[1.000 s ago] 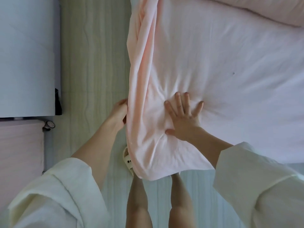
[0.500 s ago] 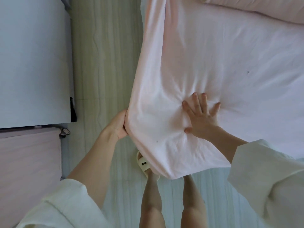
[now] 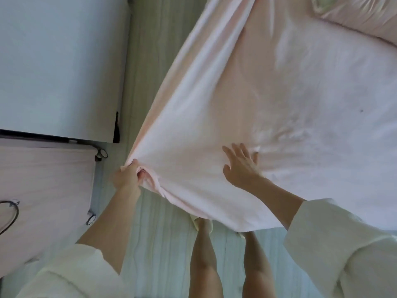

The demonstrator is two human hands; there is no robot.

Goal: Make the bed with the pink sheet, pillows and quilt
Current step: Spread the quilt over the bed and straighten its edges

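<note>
The pink sheet covers the bed on the right and hangs over its near corner. My left hand grips a bunched edge of the sheet and holds it out to the left over the floor, so the cloth stretches taut. My right hand lies flat on top of the sheet near the corner, fingers straight and spread. A pink quilt or pillow lies at the far right top of the bed.
A white cabinet stands at the left, with a pale pink wooden unit in front of it. A narrow strip of light wood floor runs between them and the bed. My legs stand at the bed's corner.
My left hand has pulled the sheet's edge out to the left, away from the mattress side. My right hand stays pressed flat near the corner.
</note>
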